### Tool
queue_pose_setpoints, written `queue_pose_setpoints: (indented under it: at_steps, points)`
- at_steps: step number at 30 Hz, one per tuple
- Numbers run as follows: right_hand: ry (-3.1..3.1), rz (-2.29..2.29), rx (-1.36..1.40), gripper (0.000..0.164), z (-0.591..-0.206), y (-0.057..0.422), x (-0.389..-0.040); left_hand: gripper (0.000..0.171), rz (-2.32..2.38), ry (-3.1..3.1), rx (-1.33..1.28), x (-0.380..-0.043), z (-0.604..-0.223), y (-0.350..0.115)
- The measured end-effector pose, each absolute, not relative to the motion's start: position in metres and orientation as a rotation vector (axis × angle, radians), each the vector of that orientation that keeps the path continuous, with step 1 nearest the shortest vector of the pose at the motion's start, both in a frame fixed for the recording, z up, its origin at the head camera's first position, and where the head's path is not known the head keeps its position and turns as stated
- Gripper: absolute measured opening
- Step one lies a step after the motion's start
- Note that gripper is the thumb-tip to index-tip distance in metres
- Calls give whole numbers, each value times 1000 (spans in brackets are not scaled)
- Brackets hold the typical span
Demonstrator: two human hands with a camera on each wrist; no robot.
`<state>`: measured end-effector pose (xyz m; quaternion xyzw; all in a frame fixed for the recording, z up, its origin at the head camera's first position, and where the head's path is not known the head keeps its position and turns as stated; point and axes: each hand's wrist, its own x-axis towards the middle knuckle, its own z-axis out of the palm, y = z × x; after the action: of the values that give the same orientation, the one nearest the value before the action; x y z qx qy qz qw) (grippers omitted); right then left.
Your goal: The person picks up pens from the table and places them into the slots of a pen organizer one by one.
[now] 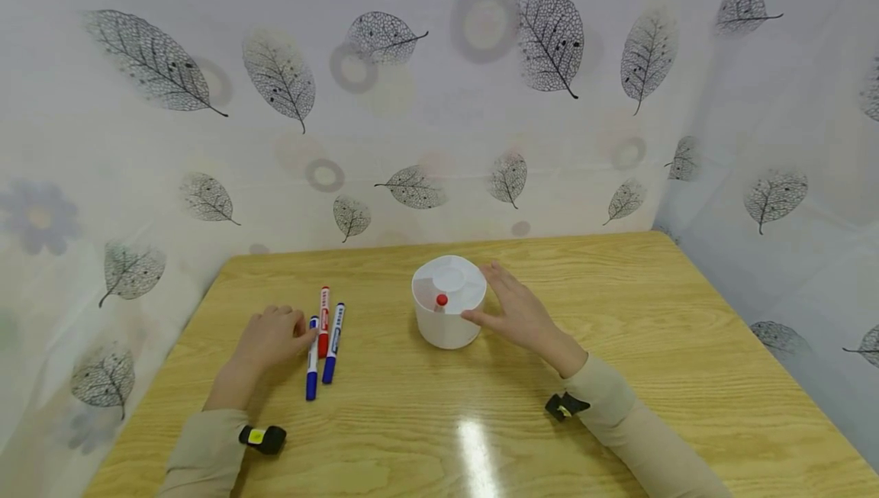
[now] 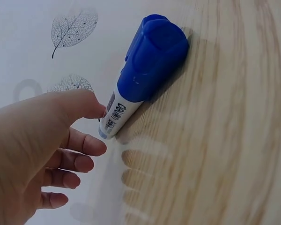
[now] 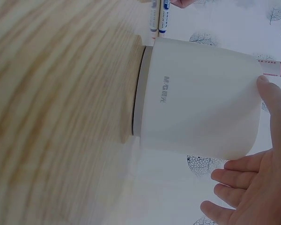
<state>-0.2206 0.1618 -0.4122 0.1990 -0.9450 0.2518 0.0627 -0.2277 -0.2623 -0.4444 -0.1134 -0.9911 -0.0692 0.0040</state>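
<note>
My left hand is beside a blue whiteboard marker lying on the table. In the left wrist view its thumb tip is right at the white barrel of this blue marker, with the other fingers loosely bent. A red marker and a second blue marker lie alongside. My right hand is at the right side of a white round pen holder, thumb at the rim and fingers extended. One red-tipped marker stands in the holder and pokes out above its rim.
The wooden table runs back to a leaf-patterned curtain, which also hangs along both sides. A strap with a small black device is on each wrist, the left device and the right device.
</note>
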Motion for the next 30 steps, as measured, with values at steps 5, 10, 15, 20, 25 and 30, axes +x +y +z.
queue_pose_setpoints:
  at_steps: [5, 10, 15, 20, 25, 30]
  points:
    - [-2848, 756, 608, 88, -413, 163, -222, 32, -213, -3142, -348, -228, -448, -260]
    - [-2850, 767, 608, 88, -414, 163, -223, 30, -219, -3140, -360, -227, -450, -259]
    - [-2852, 770, 609, 88, -413, 163, -224, 29, -215, -3125, -371, -226, -448, -257]
    - [-2850, 769, 613, 88, -413, 164, -225, 27, -202, -3098, -368, -226, -443, -254]
    - [-2836, 773, 631, 87, -414, 165, -227, 27, -177, -3043, -386, -225, -437, -251]
    - [-2817, 773, 651, 85, -415, 166, -228, 26, -190, -2990, -394, -224, -433, -246]
